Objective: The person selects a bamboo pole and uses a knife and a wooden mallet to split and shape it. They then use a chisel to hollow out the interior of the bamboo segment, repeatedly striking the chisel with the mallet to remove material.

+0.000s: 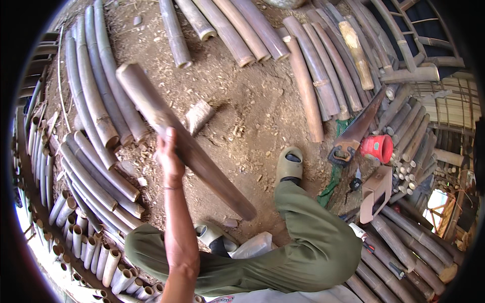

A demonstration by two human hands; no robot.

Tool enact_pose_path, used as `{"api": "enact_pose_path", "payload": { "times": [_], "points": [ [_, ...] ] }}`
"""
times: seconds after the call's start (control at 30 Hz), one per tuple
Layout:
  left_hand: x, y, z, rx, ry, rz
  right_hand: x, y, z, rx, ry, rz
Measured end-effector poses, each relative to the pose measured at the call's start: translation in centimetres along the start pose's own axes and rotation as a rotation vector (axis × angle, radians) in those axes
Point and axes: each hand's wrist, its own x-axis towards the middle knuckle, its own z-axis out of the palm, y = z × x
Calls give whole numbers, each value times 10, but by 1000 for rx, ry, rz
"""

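Note:
My left hand (169, 160) is closed around a brown bamboo pole (199, 157), gripping it near its middle. The pole slants over the dirt floor, from an upper-left end down to a lower-right end close to my knees. Just beyond it, a short pale block of wood (199, 116) lies on the ground among chips. My right hand is out of view. To the right, a handsaw (362, 121) with a wooden handle rests against bamboo poles, beside a red plastic pot (376, 149).
Long bamboo poles (96, 91) lie at the left, and more poles (323, 70) at the far right. Cut tubes (108, 267) are stacked lower left. A cardboard box (376, 194), green netting (331, 184) and a clear plastic bag (252, 246) lie near my legs and sandals (289, 166).

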Motion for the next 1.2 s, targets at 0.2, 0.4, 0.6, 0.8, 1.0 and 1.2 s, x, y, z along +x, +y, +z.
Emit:
{"api": "enact_pose_path", "payload": {
  "times": [0.2,0.4,0.6,0.8,1.0,1.2],
  "points": [
    [-58,-102,32,-2,-136,-98,-25,24,5,94,-101,-45],
    [-113,-165,22,163,-7,-88,2,9,39,110,-171,-316],
    [-56,-116,-34,1037,472,433,42,-40,65,-356,-206,-314],
    [40,-41,-74,1721,-182,254,52,-27,62,-205,-218,-424],
    [38,-70,-47,1631,-431,443,42,-28,46,-33,-273,-405],
    [28,-108,31,1571,-626,517,25,-1,41,-134,-159,-238]
  ]
}}
